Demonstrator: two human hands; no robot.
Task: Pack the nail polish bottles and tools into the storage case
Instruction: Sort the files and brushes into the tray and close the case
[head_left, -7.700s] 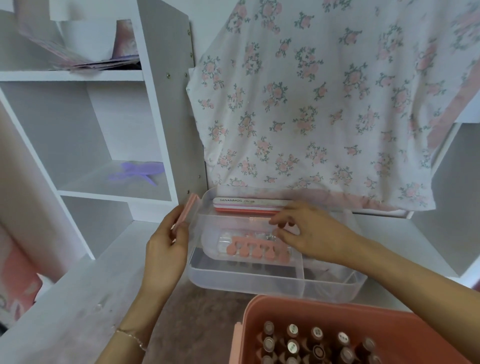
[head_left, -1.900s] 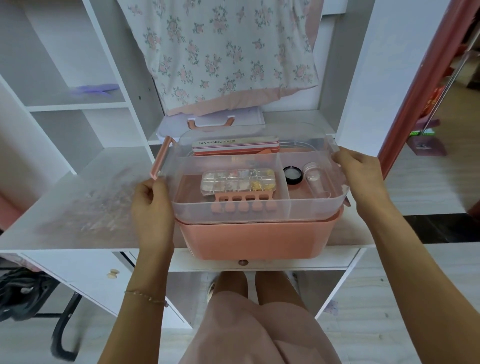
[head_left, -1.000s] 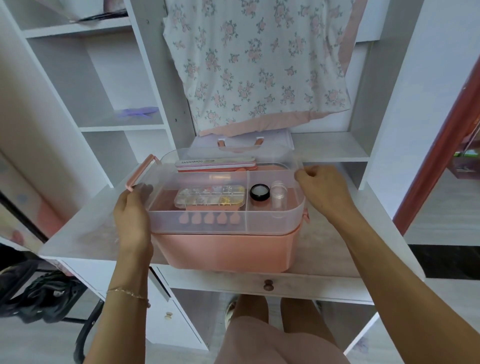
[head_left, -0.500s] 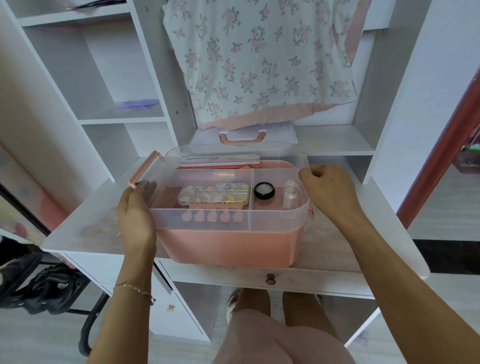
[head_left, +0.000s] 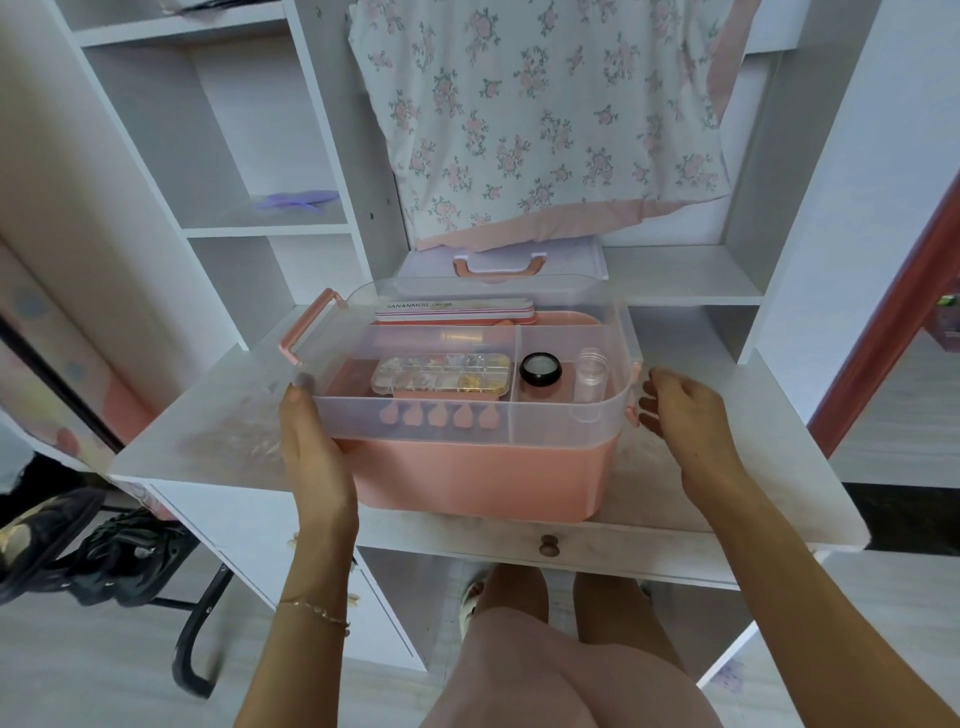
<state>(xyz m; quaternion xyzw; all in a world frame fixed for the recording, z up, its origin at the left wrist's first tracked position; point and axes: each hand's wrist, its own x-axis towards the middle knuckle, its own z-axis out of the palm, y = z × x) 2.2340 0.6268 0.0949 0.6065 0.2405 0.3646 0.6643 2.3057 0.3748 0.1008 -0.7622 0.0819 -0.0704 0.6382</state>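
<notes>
The fingers (head_left: 303, 383) of the left hand (head_left: 311, 447) lie fairly straight against the left end of the clear tray (head_left: 467, 421), the thumb running up its front corner — a flat press on the wall rather than a curled grip. The right hand (head_left: 685, 415) sits just beside the tray's right end, fingers loosely bent toward the small pink latch (head_left: 631, 410); whether the fingertips actually touch the tray cannot be told, and they hold nothing.

The tray sits seated in the top of the pink storage case (head_left: 483, 480), which stands on the white desk (head_left: 727, 467). Inside the tray, in the left compartment, a clear bead organiser (head_left: 441, 372) lies over a pink toe separator (head_left: 436, 415), whose lobes show through the tray's front wall. At the back of the tray a nail file block (head_left: 454, 310) printed SANANMOG lies lengthwise. In the right compartment stand a black-rimmed jar (head_left: 540, 368) and, to its right, a clear vial (head_left: 592, 376).

Behind the tray — on the low shelf — lies the case lid (head_left: 501, 265) with its pink handle. A floral cloth (head_left: 535, 119) hangs above the lid. Left of the tray, on a shelf, rests a purple item (head_left: 298, 200).
</notes>
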